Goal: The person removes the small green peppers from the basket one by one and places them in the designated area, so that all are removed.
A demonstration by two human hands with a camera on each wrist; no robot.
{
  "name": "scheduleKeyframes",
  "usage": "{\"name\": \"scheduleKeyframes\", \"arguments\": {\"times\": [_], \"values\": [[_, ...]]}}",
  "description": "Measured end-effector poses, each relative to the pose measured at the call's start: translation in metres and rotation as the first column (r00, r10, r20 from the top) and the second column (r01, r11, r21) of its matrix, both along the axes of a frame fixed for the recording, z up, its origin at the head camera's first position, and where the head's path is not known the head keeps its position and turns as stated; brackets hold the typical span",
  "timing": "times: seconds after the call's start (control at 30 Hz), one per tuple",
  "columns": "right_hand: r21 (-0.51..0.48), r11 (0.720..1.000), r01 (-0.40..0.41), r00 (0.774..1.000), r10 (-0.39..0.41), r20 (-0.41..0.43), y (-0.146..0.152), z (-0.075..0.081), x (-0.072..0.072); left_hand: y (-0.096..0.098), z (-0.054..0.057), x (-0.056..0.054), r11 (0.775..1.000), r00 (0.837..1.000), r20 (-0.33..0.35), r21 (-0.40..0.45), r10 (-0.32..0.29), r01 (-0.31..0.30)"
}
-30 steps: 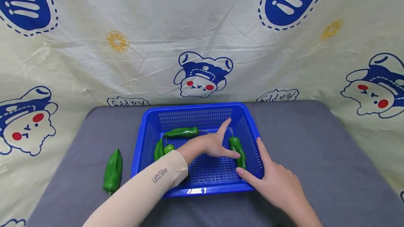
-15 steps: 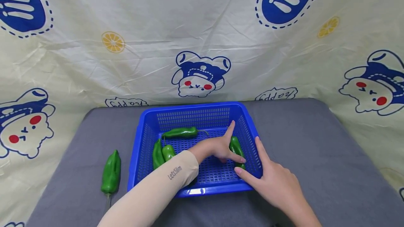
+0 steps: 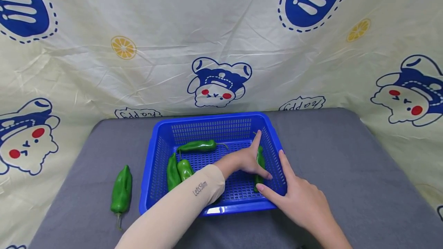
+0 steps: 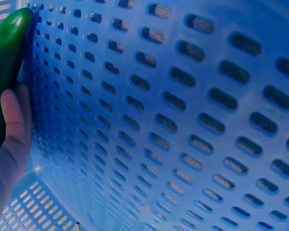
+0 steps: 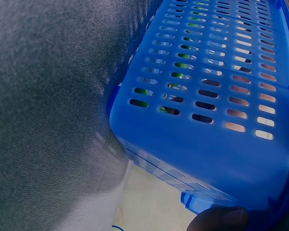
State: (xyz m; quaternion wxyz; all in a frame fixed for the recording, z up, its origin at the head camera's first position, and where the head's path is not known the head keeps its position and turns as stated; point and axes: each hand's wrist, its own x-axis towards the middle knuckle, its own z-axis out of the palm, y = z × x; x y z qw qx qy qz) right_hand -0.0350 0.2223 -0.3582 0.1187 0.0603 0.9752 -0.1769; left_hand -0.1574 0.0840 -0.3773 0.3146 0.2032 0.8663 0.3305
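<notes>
head view: my left hand (image 3: 248, 160) spread wide, thumb and forefinger straight, touching green pepper (image 3: 260, 157) near right wall of blue basket (image 3: 211, 118); no curl round it seen. my right hand (image 3: 302, 201) grips basket's near right corner, thumb inside. progress, my read: mostly in. far-edge pepper (image 3: 199, 146), left-edge pepper (image 3: 172, 173), paler pepper (image 3: 185, 168) inside; loose pepper (image 3: 122, 190) outside, towards left edge of tabletop (image 3: 346, 168).

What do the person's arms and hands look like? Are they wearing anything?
A smooth cream fabric left sleeve, printed with dark lettering that seems to read "Let's Slim", stops just before the bare, slim-fingered left grip. The bare right grip and right forearm show no sleeve or glove.
</notes>
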Motion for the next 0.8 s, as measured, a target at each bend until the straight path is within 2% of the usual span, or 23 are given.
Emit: {"name": "scheduleKeyframes", "arguments": {"times": [0.17,0.43,0.57,0.8], "values": [[0.000,1.000,-0.004,1.000,0.004,-0.005,0.000,0.000,0.000,0.001,-0.001,-0.001,0.999,0.999,0.027,0.031,0.021,-0.022],[-0.005,1.000,-0.001,1.000,0.001,0.004,0.001,-0.001,0.000,0.006,0.003,0.003,0.998,0.998,-0.007,0.013,0.066,-0.066],[-0.006,1.000,0.001,1.000,-0.001,0.002,0.000,-0.001,0.000,0.000,0.006,0.001,0.997,0.998,0.013,0.055,0.061,-0.062],[0.001,1.000,0.007,1.000,-0.007,0.000,0.000,0.000,0.000,-0.017,0.011,-0.007,0.991,0.998,-0.039,0.124,0.053,-0.047]]}}
